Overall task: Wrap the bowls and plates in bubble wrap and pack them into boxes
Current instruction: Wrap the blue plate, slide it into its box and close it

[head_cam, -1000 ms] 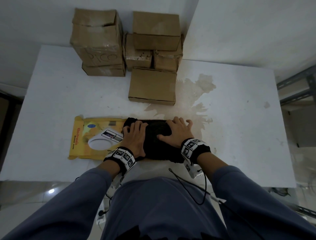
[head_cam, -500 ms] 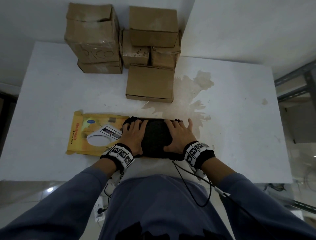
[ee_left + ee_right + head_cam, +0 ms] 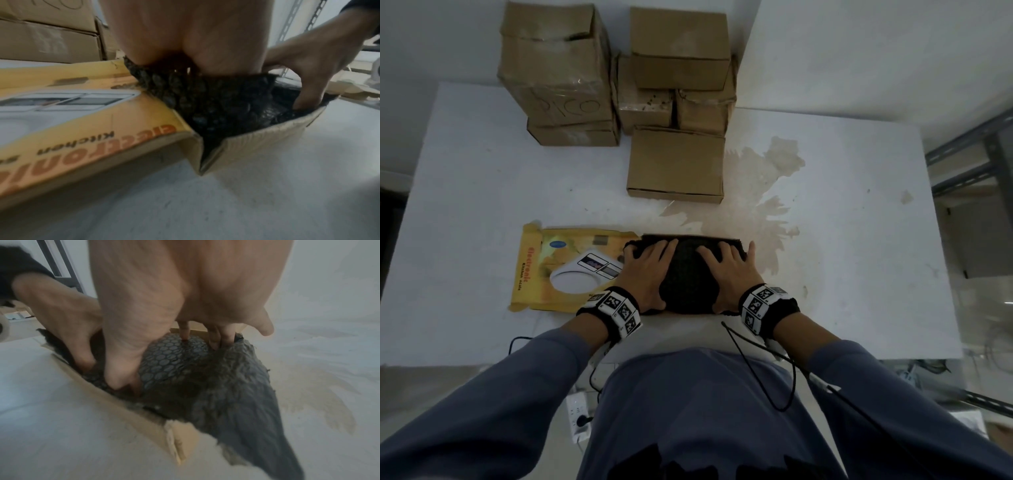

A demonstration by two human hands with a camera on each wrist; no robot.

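A bundle wrapped in black bubble wrap point(image 3: 690, 274) point(image 3: 170, 361) sits in an open cardboard box point(image 3: 257, 142) near the table's front edge. The box's yellow printed lid point(image 3: 565, 260) point(image 3: 82, 129) lies flat to the left. My left hand point(image 3: 647, 270) point(image 3: 185, 32) presses on the bundle's left side with fingers spread. My right hand point(image 3: 729, 270) point(image 3: 185, 288) presses on its right side, with its thumb down at the near edge of the box. Loose wrap spills over the box's right corner. What is inside the wrap is hidden.
Several closed cardboard boxes are stacked at the back of the white table point(image 3: 482, 192); the nearest one point(image 3: 674, 164) lies flat just beyond the bundle. A brown stain point(image 3: 767, 192) marks the table on the right. A power strip point(image 3: 578, 414) lies on the floor.
My right hand has slid from across the bundle's middle to its right side, so black wrap shows between the two hands. The bundle stays in the box.
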